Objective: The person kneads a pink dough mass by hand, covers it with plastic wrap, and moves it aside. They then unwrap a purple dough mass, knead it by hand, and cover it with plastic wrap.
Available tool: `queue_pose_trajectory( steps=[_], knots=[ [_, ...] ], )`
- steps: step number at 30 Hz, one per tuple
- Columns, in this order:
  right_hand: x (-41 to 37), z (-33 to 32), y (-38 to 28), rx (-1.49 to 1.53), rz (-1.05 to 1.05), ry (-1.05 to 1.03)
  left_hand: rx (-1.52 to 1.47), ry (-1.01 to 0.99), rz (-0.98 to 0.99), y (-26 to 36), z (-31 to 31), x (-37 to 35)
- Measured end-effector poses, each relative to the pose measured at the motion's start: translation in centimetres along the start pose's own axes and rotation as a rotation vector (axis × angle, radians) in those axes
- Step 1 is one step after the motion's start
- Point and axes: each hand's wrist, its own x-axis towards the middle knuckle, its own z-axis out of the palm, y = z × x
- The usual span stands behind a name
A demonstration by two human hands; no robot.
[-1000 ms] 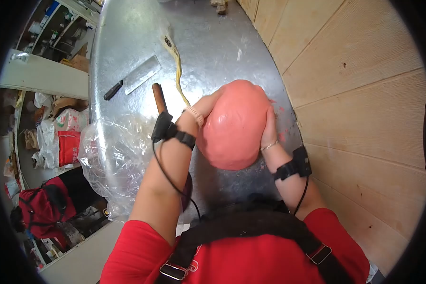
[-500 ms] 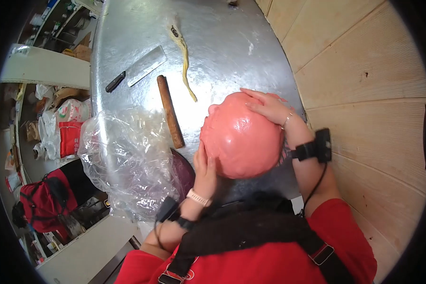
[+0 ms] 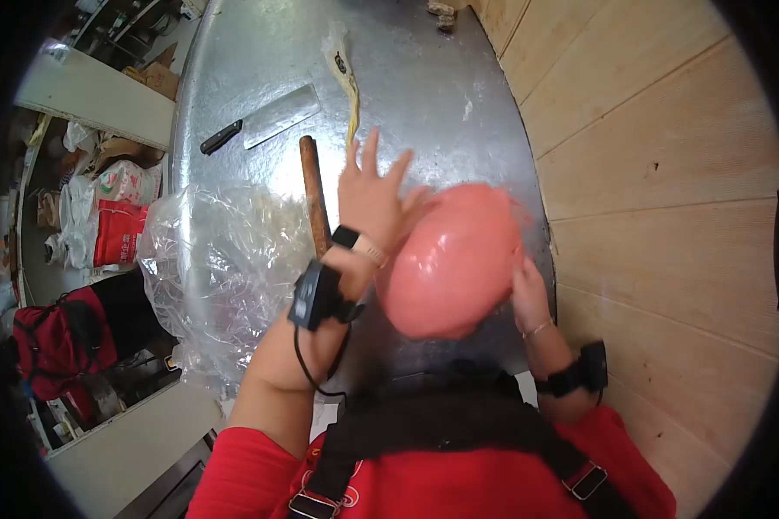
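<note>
- Head view: plank wall (image 3: 666, 173) fills everything to the right of the pink dough ball (image 3: 454, 259).
- Shiny metal counter (image 3: 424, 78) runs away beyond the dough, and the dough sits at its near end, close to the wall-side edge.
- Crumpled clear plastic sheet (image 3: 225, 268) lies left of the dough, well apart from it.
- The dough itself is big, smooth and glossy, and a little blurred.
- Left hand (image 3: 372, 195) is wide open with fingers fanned, its thumb side against the dough's upper left.
- Right hand (image 3: 528, 294) is open too, laid flat on the dough's lower right side and gripping nothing.
- Wooden rolling pin (image 3: 313, 186) lies left of the dough, just behind the left hand.
- Cleaver (image 3: 264, 124) lies farther up and left of the dough.
- Pale yellow strip (image 3: 346, 78) lies beyond the dough, past the left fingertips.
</note>
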Motion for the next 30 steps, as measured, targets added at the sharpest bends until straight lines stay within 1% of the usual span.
queue_pose_trajectory(
  steps=[1, 2, 3, 4, 5, 6, 8, 11, 12, 14, 16, 17, 18, 19, 20, 21, 22, 23, 25, 26, 27, 28, 29, 30],
  knots=[
    [-0.9, 0.6, 0.2, -0.133, -0.166, 0.257, 0.436, 0.185, 0.161, 0.0, -0.9, 0.0],
    [-1.7, 1.2, 0.3, -0.299, -0.288, 0.543, 0.257, 0.195, 0.133, -0.8, 0.1, -1.0],
    [-1.7, 1.8, -2.1, -0.484, -0.421, 0.49, 0.02, 0.03, 0.149, -0.9, 1.0, -2.1],
    [-1.0, 1.7, -5.2, -0.669, -0.547, 0.418, 0.003, -0.104, 0.24, 0.5, 1.7, -3.1],
    [-0.2, 2.1, -6.9, -0.851, -0.673, 0.336, -0.016, -0.238, 0.33, 2.2, 2.6, -3.9],
    [1.4, 3.3, -6.4, -0.935, -0.646, 0.325, 0.038, -0.234, 0.3, 2.8, 4.2, -4.6],
    [5.1, 5.7, -3.3, -1.102, -0.599, 0.319, 0.148, -0.213, 0.257, 2.2, 7.8, -5.6],
    [7.5, 4.3, -2.9, -1.126, -0.56, 0.282, 0.214, -0.274, 0.389, 1.1, 8.9, -3.1],
    [7.8, 2.7, -4.3, -0.93, -0.425, 0.156, 0.11, -0.464, 0.331, 0.0, 9.8, -1.9],
    [8.6, -0.3, -7.2, -0.528, -0.16, -0.112, -0.474, -0.495, -0.048, -0.8, 6.5, 0.8],
    [8.9, 0.5, -5.8, -0.767, -0.445, 0.153, 0.139, -0.248, 0.071, 2.2, 3.2, 0.1],
    [9.0, 1.4, -4.6, -0.884, -0.581, 0.286, 0.195, -0.212, 0.122, 2.0, 4.7, -1.0],
    [9.2, 3.2, -2.7, -0.969, -0.576, 0.248, 0.247, -0.183, 0.167, 1.5, 6.6, -2.7],
    [8.2, 3.0, -2.4, -0.833, -0.515, 0.123, 0.301, -0.147, 0.211, 1.9, 7.2, -4.0],
    [9.3, 2.5, -3.8, -0.696, -0.497, 0.026, 0.307, -0.129, 0.244, 1.5, 7.4, -3.0],
    [10.4, 1.7, -5.1, -0.558, -0.476, -0.068, 0.064, -0.305, 0.155, -0.1, 7.0, 0.1],
    [11.0, -0.1, -5.4, -0.209, -0.097, -0.242, -0.199, -0.512, 0.04, -2.8, 6.5, 2.8],
    [9.6, -0.9, -4.3, -0.135, -0.121, -0.12, -0.472, -0.723, -0.101, -5.0, 5.8, 2.7],
    [10.3, -2.4, -4.9, 0.006, -0.25, 0.138, -0.369, -0.24, -0.154, -6.8, 2.4, 0.3],
    [10.5, -2.6, -3.1, 0.02, -0.226, 0.137, -0.35, -0.331, -0.376, -5.3, 1.0, -0.9],
    [9.5, -1.9, -2.1, -0.088, -0.181, 0.077, -0.326, -0.421, -0.595, -3.8, -0.3, -2.6],
    [9.2, -1.2, -2.0, -0.192, -0.167, 0.027, -0.389, -0.353, -0.598, -6.5, 3.4, -6.2],
    [10.6, -0.7, 0.0, -0.163, -0.271, 0.092, -0.452, -0.277, -0.58, -9.4, 7.2, -8.0],
    [10.3, 0.1, -1.3, -0.068, -0.11, -0.051, -0.438, -0.221, -0.599, -6.6, 6.8, -7.4]
  ],
)
